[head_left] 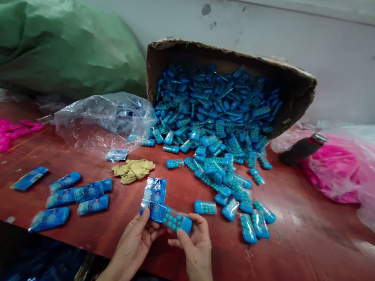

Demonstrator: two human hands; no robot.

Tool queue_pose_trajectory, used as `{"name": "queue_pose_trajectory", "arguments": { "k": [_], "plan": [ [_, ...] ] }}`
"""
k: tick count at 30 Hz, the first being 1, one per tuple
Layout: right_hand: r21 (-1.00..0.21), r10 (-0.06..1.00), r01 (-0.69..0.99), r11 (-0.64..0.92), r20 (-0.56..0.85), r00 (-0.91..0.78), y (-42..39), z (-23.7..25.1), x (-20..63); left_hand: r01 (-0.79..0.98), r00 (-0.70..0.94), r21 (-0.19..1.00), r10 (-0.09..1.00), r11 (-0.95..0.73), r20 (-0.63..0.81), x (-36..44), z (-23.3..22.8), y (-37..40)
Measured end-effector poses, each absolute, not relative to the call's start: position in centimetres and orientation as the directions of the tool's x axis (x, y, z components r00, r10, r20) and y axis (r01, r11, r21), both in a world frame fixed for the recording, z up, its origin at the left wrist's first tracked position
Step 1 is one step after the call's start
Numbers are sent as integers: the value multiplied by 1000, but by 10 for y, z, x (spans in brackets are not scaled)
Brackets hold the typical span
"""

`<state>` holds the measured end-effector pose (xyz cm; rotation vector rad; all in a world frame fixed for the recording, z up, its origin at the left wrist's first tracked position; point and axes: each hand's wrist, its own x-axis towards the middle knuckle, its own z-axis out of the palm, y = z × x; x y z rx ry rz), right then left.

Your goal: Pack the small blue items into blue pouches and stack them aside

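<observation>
Muted light leaves glare on the table (pixel 299 265).

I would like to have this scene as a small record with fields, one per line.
Left hand: holds a blue printed plastic sleeve
Right hand: holds a clear blue-capped plastic container with teal beads
Contact: container's end at sleeve; depth inside unclear
Behind: brown cardboard box, opening forward, with many similar containers
Surface: red table

Workshop; overflowing carton (pixel 300 94), bulging sack (pixel 57 46) (green)
</observation>
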<state>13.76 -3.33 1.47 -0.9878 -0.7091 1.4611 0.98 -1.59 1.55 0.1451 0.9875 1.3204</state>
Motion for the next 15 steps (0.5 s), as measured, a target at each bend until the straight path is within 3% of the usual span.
{"name": "queue_pose_trajectory", "arguments": {
  "k": [8, 15],
  "plan": [
    [-875, 985, -464, -141, -171, 23, -34, 9, 131, -660, -78, 673, 861, 334, -503, 15, 20, -16],
    [-987, 994, -157, 33, 16, 109, -44, -5, 127, -667, 31, 606, 828, 434, -559, 15, 21, -14]
  ]
}}
